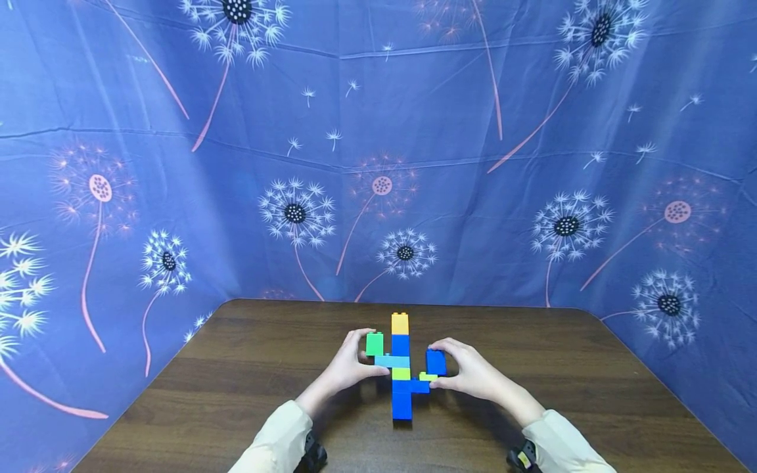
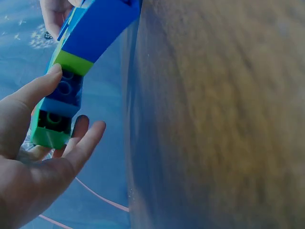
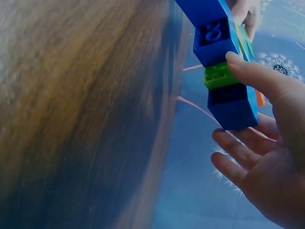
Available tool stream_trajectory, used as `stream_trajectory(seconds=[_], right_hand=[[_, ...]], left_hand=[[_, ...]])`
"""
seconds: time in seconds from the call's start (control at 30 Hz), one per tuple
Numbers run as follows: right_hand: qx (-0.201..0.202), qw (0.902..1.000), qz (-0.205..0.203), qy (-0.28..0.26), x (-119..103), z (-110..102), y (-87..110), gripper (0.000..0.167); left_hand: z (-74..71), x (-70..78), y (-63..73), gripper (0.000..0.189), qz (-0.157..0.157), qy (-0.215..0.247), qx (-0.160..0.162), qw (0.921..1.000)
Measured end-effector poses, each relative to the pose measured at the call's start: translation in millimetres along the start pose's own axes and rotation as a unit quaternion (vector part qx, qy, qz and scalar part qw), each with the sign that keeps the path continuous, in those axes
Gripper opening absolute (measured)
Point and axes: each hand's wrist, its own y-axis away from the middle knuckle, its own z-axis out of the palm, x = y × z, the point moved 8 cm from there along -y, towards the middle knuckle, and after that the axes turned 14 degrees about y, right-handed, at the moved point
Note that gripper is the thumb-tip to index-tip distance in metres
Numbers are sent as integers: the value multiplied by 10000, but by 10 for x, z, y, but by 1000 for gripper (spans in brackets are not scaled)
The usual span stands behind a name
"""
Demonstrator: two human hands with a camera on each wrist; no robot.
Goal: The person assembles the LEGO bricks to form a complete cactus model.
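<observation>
Cream sleeves lie nearest on the dark brown wooden table, and from them both hands reach to the upright cross-shaped model of plastic building bricks standing near the table's middle. The left hand pinches the green brick at the end of the model's left arm, thumb under the light-blue bar. The right hand grips the dark blue brick on the right arm, thumb at the small lime-green plate. An orange brick tops the model. Beyond the table hangs a blue dandelion-print cloth.
</observation>
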Motion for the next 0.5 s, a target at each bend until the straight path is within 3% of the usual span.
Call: stream_trajectory(seconds=[0.37,0.5], right_hand=[[-309,9995,-71,12,39,79,43,65],[-528,9984,-14,-213,68,128,60,66]], left_hand=[[57,-49,4,76,17,-51,-433,9990],[52,-90,2,73,-137,-336,-556,9978]])
